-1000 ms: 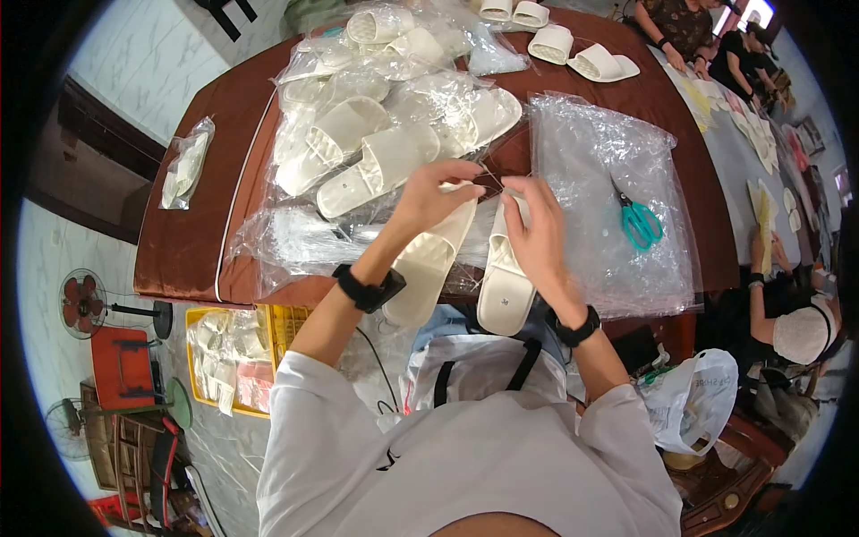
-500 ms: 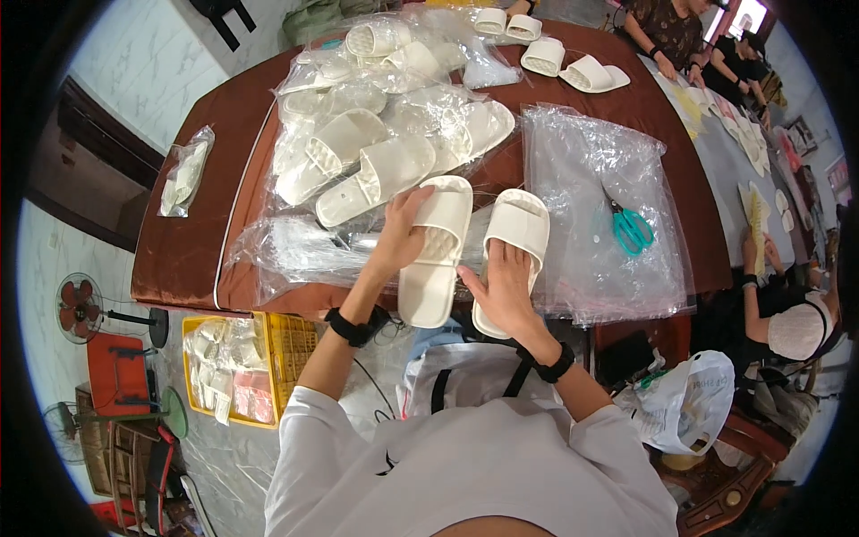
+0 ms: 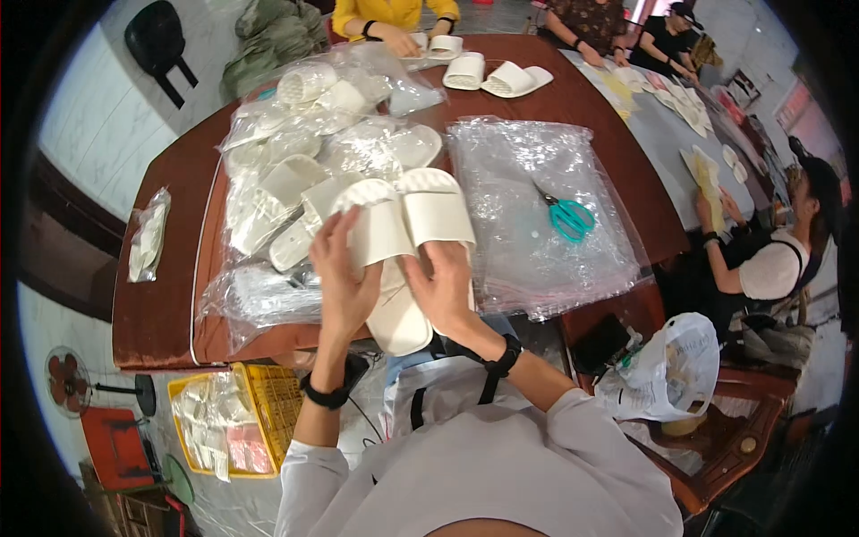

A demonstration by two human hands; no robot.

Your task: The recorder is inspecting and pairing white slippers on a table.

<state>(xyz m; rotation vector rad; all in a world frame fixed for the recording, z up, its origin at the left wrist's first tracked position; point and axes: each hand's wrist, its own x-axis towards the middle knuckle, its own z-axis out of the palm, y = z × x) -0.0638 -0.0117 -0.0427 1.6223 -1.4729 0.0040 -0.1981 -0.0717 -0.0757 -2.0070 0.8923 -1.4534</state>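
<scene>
Two white slide slippers are held side by side above the table's near edge, toes pointing away from me. My left hand (image 3: 344,282) holds the left slipper (image 3: 376,234) along its outer side, thumb lying over it. The fingers of my right hand (image 3: 445,288) reach under the strap of the right slipper (image 3: 438,217), its thumb at the gap between the pair. Just beyond is a heap of white slippers in clear plastic (image 3: 286,183). Flat clear plastic bags (image 3: 506,188) are stacked at the right, with teal-handled scissors (image 3: 570,220) on top.
The brown table (image 3: 165,309) carries one wrapped slipper pack (image 3: 148,237) at left and loose slippers (image 3: 514,79) at the far side. A person in yellow sleeves (image 3: 398,16) handles slippers opposite. A yellow crate (image 3: 276,421) stands lower left; a white plastic bag (image 3: 658,380) lower right.
The two slippers have come together, the left one now overlapping or touching the right. My hands moved closer to each other. The view has shifted, bringing the person in yellow into sight.
</scene>
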